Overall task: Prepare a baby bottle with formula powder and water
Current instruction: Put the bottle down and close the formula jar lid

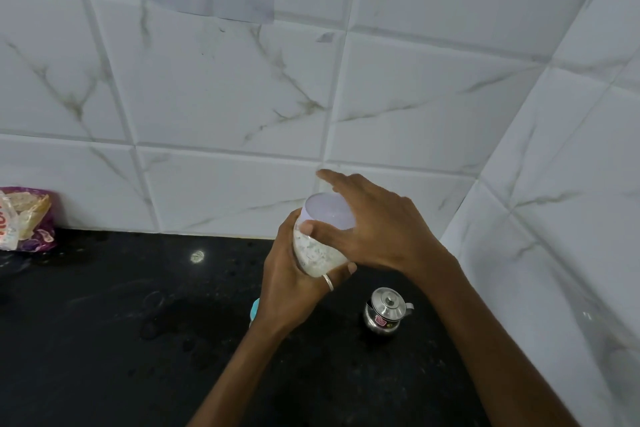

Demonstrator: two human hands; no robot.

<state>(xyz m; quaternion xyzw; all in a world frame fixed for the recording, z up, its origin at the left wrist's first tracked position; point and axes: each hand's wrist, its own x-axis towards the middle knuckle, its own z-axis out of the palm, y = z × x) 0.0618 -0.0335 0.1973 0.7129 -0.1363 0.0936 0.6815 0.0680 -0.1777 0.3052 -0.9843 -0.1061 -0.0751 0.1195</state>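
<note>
Left hand [289,291]: fingers and thumb curled round the lower body of the bottle [318,255], gripping it from the left and beneath; a plain ring [328,283] sits on one finger, below the bottle. Right hand [379,230]: laid over the cap [329,211] from the right, thumb pressed to the cap's near lower edge, index finger held out straight above and beyond it, the other fingers passing behind the cap out of sight; it holds the cap. Bottle: clear-walled, tilted with the top leaning away, held in the air above the counter [104,340], white clumped matter clinging inside its walls. Cap: pale lilac-white, wide, seated on the bottle's top. Small steel pot [386,310]: lidded, with a knob and a short spout to its right and a dark label on its front; it stands on the counter below and to the right of the bottle, under the right forearm. Turquoise item [255,309]: below and left of the bottle, mostly hidden behind the left wrist; what it is cannot be told. Wet patch [162,317]: on the counter, lower left of the bottle. Bright spot of reflected light [197,256]: left of the bottle. Purple packet [29,218]: far left of the bottle, against the wall [225,97]. Counter: black, speckled. Wall: white tiles with grey veining, behind and to the right of the bottle.
</note>
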